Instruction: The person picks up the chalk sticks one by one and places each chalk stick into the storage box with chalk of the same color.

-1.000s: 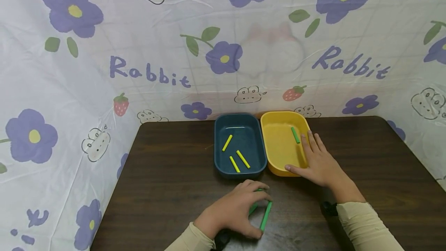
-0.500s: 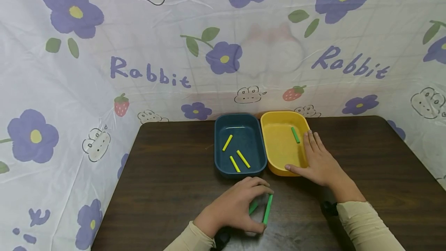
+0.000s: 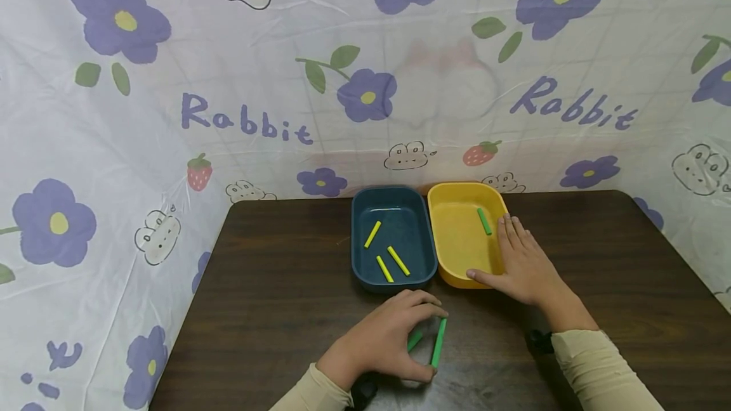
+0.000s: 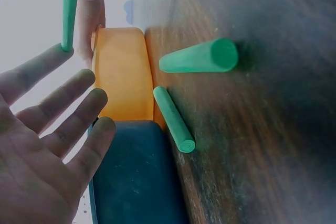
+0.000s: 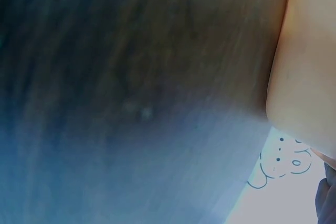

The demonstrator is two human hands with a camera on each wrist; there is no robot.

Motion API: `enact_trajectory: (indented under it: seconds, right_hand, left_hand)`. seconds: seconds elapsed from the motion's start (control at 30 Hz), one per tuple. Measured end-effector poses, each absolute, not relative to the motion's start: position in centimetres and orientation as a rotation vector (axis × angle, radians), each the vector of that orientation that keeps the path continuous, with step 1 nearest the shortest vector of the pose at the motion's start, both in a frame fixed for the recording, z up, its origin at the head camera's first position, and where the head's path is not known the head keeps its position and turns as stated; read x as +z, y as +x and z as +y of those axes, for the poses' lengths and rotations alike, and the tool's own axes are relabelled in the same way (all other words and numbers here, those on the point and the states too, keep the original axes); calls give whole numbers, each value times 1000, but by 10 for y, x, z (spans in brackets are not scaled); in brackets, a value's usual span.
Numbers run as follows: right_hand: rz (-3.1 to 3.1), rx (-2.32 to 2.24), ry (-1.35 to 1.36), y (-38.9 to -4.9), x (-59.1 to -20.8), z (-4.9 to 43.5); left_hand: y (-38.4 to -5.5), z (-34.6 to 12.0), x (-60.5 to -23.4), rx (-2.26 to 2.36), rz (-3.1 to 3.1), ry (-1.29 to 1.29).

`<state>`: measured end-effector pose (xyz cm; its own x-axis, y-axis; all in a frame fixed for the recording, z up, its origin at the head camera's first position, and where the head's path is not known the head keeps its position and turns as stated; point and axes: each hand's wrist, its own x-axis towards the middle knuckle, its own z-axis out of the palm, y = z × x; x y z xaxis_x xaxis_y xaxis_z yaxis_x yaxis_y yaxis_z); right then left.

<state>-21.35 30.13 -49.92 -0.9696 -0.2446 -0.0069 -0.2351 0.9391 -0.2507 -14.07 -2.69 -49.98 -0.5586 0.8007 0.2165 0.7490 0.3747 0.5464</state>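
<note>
Left hand (image 3: 385,338), lower centre of head frame: thumb and index set wide, pinching 1 slim green cylindrical stick (image 3: 438,342) by its 2 ends; other fingers spread. 2 more green cylindrical sticks, (image 4: 199,56) and (image 4: 174,120), lie on dark brown wood-grain table (image 3: 285,259), right of the fingers in left wrist frame. Right hand (image 3: 525,271), right of centre, fingers straight, thumb spread, touching rim of yellow rounded-rectangular bin (image 3: 462,252); 1 short green stick (image 3: 484,221) inside, upper right. Dark blue rounded-rectangular bin (image 3: 408,224) alongside, centre, holds 3 yellow sticks (image 3: 398,260).
</note>
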Motion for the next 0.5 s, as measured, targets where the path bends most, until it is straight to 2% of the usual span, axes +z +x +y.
enact_trajectory:
  seconds: [0.5]
  right_hand:
    - [3044,-363,-366,-213,-497,299]
  left_hand:
    - [-141,-28,-502,963,2539,1439]
